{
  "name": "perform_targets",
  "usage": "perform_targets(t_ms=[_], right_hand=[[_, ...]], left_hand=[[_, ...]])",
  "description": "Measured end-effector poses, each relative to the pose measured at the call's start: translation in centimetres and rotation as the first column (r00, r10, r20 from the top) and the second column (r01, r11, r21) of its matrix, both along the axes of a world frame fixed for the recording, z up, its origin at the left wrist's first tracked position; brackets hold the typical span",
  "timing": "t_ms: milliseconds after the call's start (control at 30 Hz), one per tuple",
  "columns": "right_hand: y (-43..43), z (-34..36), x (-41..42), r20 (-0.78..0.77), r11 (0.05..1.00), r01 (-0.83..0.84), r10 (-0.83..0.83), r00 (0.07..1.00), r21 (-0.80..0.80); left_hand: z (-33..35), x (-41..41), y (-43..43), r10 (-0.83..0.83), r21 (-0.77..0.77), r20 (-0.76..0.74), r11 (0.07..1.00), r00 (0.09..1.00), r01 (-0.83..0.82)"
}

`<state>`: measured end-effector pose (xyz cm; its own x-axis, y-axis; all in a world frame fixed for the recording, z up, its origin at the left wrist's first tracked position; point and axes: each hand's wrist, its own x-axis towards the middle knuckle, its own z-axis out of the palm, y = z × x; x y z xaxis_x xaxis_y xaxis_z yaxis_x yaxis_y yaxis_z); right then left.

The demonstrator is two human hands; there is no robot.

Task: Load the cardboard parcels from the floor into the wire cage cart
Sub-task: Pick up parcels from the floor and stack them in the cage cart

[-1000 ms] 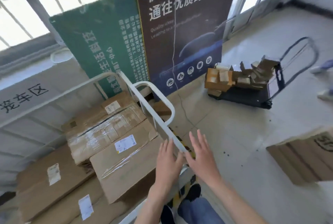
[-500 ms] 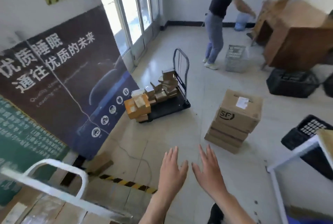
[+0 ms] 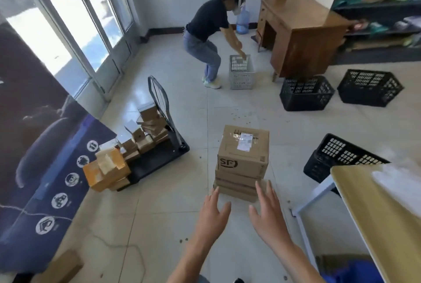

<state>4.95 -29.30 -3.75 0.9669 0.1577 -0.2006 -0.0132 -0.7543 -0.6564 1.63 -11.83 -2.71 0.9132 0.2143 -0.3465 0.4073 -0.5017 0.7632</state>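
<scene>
A stack of cardboard parcels stands on the tiled floor in front of me. The top parcel (image 3: pixel 243 150) is a cube with a black logo and a white label. Two flatter parcels (image 3: pixel 238 186) lie under it. My left hand (image 3: pixel 213 214) and my right hand (image 3: pixel 267 211) are stretched out, palms down and fingers spread, just short of the stack's near side. Neither hand touches a parcel or holds anything. The wire cage cart is out of view.
A black platform trolley (image 3: pixel 157 157) with several small boxes stands to the left. A table (image 3: pixel 373 212) with white legs is at the right, black crates (image 3: pixel 337 155) behind it. Another person (image 3: pixel 207 32) bends over a grey crate (image 3: pixel 241 72) near a wooden desk (image 3: pixel 300 30). A poster (image 3: pixel 41 146) leans on the left.
My view has swung right, from the wire cage cart with its parcels to the open floor. The parcel stack now sits much closer, right in front of my outstretched hands.
</scene>
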Motion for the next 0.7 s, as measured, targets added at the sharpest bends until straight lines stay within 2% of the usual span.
perform_targets(t_ms=[233,400,533,700], right_hand=[[-2.0,-2.2,9.0,-0.073,0.996,0.092,-0.091,0.993,0.006],[-1.0,-4.9,18.7,-0.107,0.993,0.118,-0.118,0.987,-0.011],[0.1,-6.7,25.0,-0.172,0.984,0.175,-0.175,0.969,-0.017],[-0.1,-10.3,30.7,-0.227,0.974,0.194,-0.217,0.95,-0.117]], left_hand=[[-2.8,12.1,-0.5,-0.128,0.101,-0.022,0.986,0.992,0.13],[-6.6,22.8,1.2,-0.127,0.102,-0.035,0.986,0.991,0.13],[-9.8,30.5,2.1,-0.143,0.085,-0.121,0.984,0.982,0.154],[-14.7,38.1,3.5,-0.237,0.089,-0.207,0.962,0.949,0.26]])
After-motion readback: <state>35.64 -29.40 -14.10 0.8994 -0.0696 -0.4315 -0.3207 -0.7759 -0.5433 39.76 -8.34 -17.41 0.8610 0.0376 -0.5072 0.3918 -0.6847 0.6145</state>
